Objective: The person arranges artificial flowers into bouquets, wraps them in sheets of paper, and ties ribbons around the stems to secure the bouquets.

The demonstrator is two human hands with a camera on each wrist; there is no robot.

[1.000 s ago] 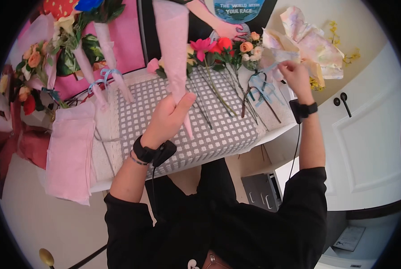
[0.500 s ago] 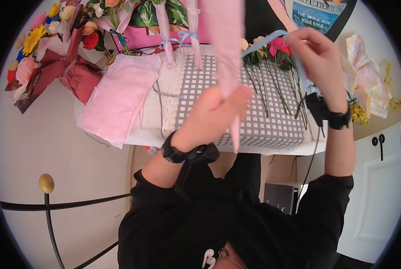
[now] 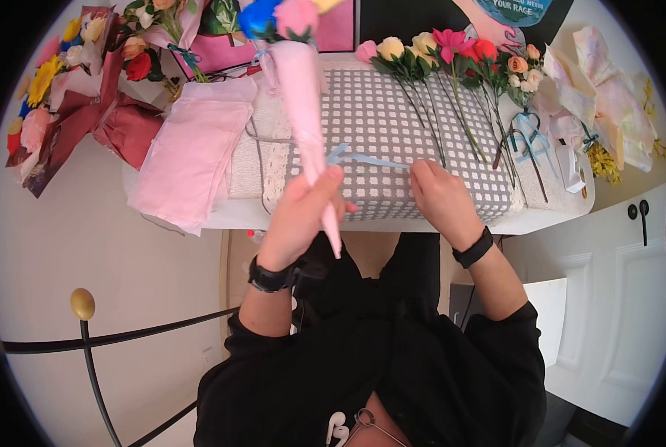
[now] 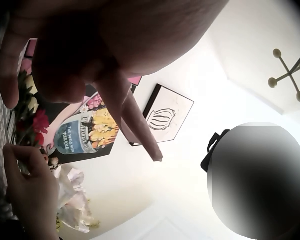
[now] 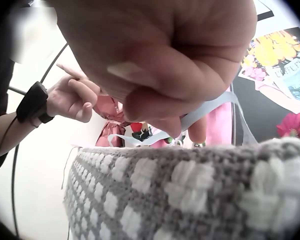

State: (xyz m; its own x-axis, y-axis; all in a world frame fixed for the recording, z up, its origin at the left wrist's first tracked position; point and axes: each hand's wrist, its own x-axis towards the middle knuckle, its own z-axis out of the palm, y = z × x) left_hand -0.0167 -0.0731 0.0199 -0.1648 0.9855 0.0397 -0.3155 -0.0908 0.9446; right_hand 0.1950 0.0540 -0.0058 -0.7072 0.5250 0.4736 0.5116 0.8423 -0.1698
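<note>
A bouquet in a pink paper cone point(image 3: 300, 104), with pink and blue flowers on top, is gripped near its narrow lower end by the left hand point(image 3: 301, 216). The cone's tip sticks out below that hand, also in the left wrist view. A light blue ribbon point(image 3: 377, 160) stretches from beside the cone to the right hand point(image 3: 446, 203), whose fingertips pinch its end above the checked cloth point(image 3: 381, 112). In the right wrist view the ribbon point(image 5: 210, 107) loops beneath the curled fingers.
Folded pink sheets point(image 3: 191, 156) lie on the left. Several loose flower stems point(image 3: 430, 119) rest across the cloth, with a tied blue ribbon point(image 3: 530, 134) to their right. Wrapped bouquets stand at the back left; pale wrapping paper point(image 3: 605, 97) is at the right.
The right hand has come down and left from above the flowers, bringing the blue ribbon beside the cone. The cone has moved left and tilted, with its flowers now showing.
</note>
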